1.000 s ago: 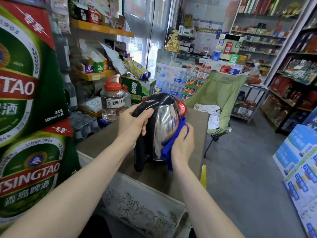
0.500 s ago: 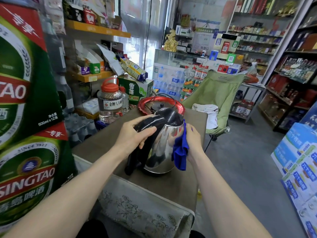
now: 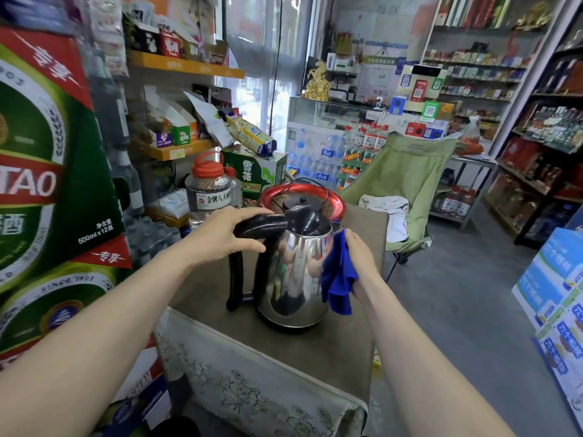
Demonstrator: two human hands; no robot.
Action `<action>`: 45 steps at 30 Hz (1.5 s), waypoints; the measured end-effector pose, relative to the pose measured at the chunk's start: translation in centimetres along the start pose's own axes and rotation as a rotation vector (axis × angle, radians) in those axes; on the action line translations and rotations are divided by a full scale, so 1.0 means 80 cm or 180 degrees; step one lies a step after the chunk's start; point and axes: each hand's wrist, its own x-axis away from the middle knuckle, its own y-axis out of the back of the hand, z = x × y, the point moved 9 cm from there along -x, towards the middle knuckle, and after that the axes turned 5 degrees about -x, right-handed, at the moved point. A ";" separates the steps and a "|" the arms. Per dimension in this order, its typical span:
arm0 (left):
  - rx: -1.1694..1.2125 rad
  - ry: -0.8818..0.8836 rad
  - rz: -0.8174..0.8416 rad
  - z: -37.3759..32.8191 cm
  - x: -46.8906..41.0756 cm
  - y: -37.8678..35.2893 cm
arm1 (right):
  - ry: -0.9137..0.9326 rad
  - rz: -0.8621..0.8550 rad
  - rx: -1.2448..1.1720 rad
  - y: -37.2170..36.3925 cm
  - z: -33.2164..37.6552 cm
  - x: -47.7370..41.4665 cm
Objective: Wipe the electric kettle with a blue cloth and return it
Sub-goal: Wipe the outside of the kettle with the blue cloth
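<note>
The electric kettle (image 3: 293, 279), shiny steel with a black lid and black handle, stands upright on the brown table (image 3: 331, 357). My left hand (image 3: 227, 234) grips the top of the black handle. My right hand (image 3: 359, 263) holds the blue cloth (image 3: 339, 279) bunched against the kettle's right side, and part of the cloth hangs down below my fingers. The kettle's base looks to rest on the tabletop.
A red round tray (image 3: 334, 200) lies behind the kettle, and a clear jar with a red lid (image 3: 208, 190) stands at the table's back left. Green beer cartons (image 3: 47, 184) are stacked on the left. A green folding chair (image 3: 407, 184) stands behind; blue-white boxes (image 3: 555, 304) sit right.
The kettle was tilted and lifted toward me a second ago; it now stands upright on the table. The cloth has moved from the front of the body to its right side.
</note>
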 end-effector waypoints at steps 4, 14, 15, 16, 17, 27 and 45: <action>-0.0972 0.0399 -0.1035 0.014 -0.010 0.021 | 0.0401 -0.0014 0.0021 0.000 -0.003 0.032; -0.0529 0.0877 -0.1433 -0.059 0.038 -0.060 | 0.0882 -0.0043 -0.0083 -0.012 0.022 0.053; -0.0501 0.0951 -0.1354 -0.057 0.035 -0.067 | 0.0852 0.0008 -0.0127 -0.018 0.024 0.049; -0.0495 0.0982 -0.1346 -0.057 0.033 -0.069 | 0.0784 0.0054 -0.0157 -0.022 0.020 0.044; -0.0498 0.0968 -0.1371 -0.057 0.032 -0.069 | 0.0677 0.0081 -0.0092 -0.025 0.007 0.036; -0.0116 0.0697 -0.0522 -0.017 0.007 -0.030 | 0.0126 -0.0292 -0.0009 -0.012 -0.052 0.065; 0.2967 0.0895 -0.0916 -0.075 0.059 -0.023 | 0.1585 0.1292 0.0545 -0.087 0.130 0.159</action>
